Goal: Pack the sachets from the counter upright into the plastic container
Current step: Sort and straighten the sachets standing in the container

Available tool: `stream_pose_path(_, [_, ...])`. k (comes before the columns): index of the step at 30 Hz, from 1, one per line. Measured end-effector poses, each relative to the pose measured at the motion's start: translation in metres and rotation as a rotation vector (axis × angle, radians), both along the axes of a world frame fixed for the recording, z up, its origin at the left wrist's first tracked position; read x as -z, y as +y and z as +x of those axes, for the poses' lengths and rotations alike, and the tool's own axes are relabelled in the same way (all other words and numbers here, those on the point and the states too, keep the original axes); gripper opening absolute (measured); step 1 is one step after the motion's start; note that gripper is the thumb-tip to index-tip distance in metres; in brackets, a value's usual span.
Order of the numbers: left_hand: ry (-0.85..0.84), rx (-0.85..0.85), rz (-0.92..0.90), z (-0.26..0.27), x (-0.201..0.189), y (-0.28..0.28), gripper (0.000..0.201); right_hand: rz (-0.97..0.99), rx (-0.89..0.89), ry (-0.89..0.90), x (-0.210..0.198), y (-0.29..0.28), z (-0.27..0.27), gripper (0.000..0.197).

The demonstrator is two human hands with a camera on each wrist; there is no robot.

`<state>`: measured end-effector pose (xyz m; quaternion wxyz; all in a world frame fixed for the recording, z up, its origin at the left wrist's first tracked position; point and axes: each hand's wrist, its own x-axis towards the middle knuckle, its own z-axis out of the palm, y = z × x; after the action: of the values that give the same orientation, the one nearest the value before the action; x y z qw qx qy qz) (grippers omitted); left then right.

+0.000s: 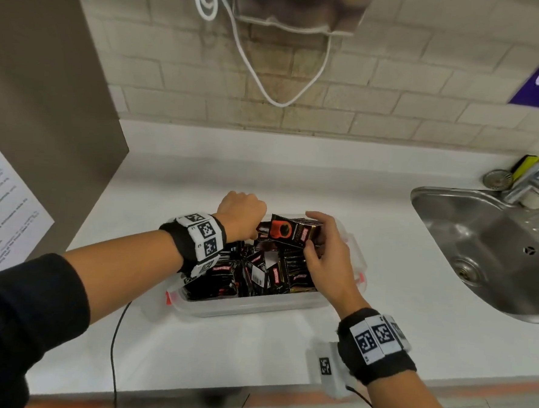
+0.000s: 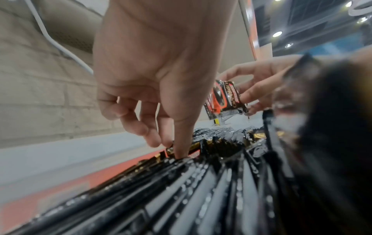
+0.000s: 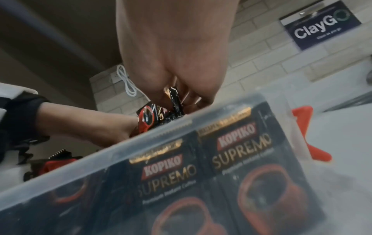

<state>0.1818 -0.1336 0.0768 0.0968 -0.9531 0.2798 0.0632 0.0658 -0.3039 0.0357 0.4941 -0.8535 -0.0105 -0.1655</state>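
A clear plastic container (image 1: 249, 309) with red clips sits on the white counter, filled with black Kopiko sachets (image 1: 257, 272) standing on edge. Its wall (image 3: 120, 151) fills the right wrist view, with sachet fronts showing through. My left hand (image 1: 242, 214) reaches down at the far left of the container. Its fingertips (image 2: 181, 151) press in among the sachet tops (image 2: 221, 143). My right hand (image 1: 323, 238) grips a small stack of sachets (image 1: 291, 232) lying sideways just above the far end of the container. That stack (image 2: 223, 98) also shows in the left wrist view.
A steel sink (image 1: 486, 248) with a tap (image 1: 534, 179) lies to the right. A white cable (image 1: 269, 77) hangs on the brick wall behind. A brown panel (image 1: 47, 95) with a paper sheet (image 1: 3, 206) closes the left side. A black cable (image 1: 116, 336) crosses the counter's front.
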Motion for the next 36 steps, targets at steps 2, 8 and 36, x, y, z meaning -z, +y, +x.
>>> stream_pose_path(2, [-0.011, -0.021, -0.056, 0.001, -0.003, 0.002, 0.037, -0.007, 0.013, 0.041, -0.004, -0.001, 0.004, 0.044])
stream_pose_path(8, [0.085, 0.008, -0.256, 0.006, -0.011, 0.013, 0.015, -0.265, -0.079, 0.093, -0.022, 0.0, 0.021, 0.028])
stream_pose_path(36, [0.184, -0.169, -0.367, -0.003, -0.012, 0.008, 0.01, -0.614, -0.329, 0.169, 0.007, -0.035, -0.002, 0.078])
